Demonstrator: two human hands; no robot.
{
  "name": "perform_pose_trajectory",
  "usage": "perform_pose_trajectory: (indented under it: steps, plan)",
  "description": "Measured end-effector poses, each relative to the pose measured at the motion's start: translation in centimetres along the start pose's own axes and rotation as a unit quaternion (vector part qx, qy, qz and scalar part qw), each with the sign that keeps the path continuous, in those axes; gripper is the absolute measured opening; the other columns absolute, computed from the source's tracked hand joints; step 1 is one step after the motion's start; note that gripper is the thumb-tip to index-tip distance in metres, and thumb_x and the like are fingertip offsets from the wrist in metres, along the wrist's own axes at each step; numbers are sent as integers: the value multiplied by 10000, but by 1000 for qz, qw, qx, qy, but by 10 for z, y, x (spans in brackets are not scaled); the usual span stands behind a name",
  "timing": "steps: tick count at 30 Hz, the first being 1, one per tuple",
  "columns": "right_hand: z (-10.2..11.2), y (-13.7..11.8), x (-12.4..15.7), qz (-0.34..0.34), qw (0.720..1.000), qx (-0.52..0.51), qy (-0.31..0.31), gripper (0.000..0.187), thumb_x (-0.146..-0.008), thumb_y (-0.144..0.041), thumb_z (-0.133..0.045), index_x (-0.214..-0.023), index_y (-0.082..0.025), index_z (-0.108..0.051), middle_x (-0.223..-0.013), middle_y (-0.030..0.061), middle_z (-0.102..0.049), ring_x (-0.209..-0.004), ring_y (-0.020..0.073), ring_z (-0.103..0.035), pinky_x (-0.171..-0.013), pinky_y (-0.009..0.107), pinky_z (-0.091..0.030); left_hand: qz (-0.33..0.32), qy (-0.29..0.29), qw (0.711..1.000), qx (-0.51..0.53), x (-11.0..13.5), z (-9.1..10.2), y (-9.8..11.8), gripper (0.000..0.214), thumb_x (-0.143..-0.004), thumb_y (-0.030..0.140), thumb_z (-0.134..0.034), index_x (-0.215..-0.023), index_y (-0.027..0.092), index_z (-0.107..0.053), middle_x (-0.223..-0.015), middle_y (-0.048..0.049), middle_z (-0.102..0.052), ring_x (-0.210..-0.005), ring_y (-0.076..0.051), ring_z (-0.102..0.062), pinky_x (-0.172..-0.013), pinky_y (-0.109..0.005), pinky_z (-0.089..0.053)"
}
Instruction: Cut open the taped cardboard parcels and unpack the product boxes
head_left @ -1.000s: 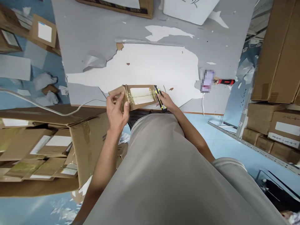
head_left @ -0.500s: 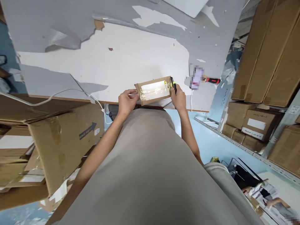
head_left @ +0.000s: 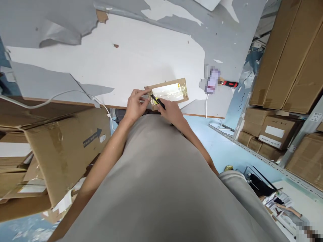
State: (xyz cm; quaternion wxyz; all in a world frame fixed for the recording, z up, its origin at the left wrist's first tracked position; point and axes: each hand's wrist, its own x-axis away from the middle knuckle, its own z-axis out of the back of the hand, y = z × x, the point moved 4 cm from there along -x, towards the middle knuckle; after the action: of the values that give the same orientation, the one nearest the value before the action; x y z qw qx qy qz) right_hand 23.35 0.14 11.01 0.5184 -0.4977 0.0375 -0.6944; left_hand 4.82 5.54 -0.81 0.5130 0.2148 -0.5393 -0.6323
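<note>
Since the earlier frame, the taped cardboard parcel (head_left: 182, 97) stays at the table's (head_left: 141, 57) near edge while the cutter (head_left: 161, 104) has crossed from its right end to its left. I see the parcel's long axis running left to right, right end angled slightly farther from the body. My left hand (head_left: 136, 105) is nearer that left end, fingers touching it; whether they pinch, I can't tell. My right hand (head_left: 172, 113), on the near side, is clamped around the cutter, knuckles up, tip pointing far-left.
</note>
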Motion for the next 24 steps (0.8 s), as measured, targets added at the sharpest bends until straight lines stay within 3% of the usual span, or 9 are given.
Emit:
perform_pose_trajectory:
  steps: [5, 11, 17, 24]
  plan:
    - [-5, -2, -5, 2, 999, 41, -13, 221, -1230, -219, -517, -1241, -224, -738, -1128, 81, -872, -1060, 295, -833, -1001, 358, -572, -2, -17, 1000, 16, -4, 0, -5, 465, -1064, 439, -768, -1490, 258, -815, -1415, -129, -719, -1046, -232, -785, -1004, -421, -710]
    - [-12, -1, -10, -6, 995, 100, 8, 224, -1240, -248, -504, -1296, -221, -719, -1179, 118, -867, -1136, 334, -806, -1022, 389, -563, 0, -20, 1000, 24, -8, 0, -9, 448, -1074, 534, -782, -1431, 266, -828, -1386, -125, -742, -993, -223, -768, -950, -410, -695]
    - [-12, -6, -12, -6, 993, 117, 3, 250, -1246, -243, -485, -1290, -208, -729, -1215, 130, -867, -1166, 336, -792, -1024, 400, -565, -15, 11, 1000, 10, -17, 5, -10, 418, -1169, 617, -663, -1297, 276, -869, -1221, -103, -809, -1104, -265, -753, -1063, -437, -651]
    - [-8, -20, -8, -19, 990, 138, -8, 263, -1261, -224, -489, -1332, -164, -735, -1260, 153, -866, -1186, 327, -793, -1021, 378, -559, -39, 7, 999, -14, -29, 5, -13, 457, -1168, 658, -648, -1190, 266, -882, -1137, -103, -814, -1096, -290, -747, -1203, -523, -607]
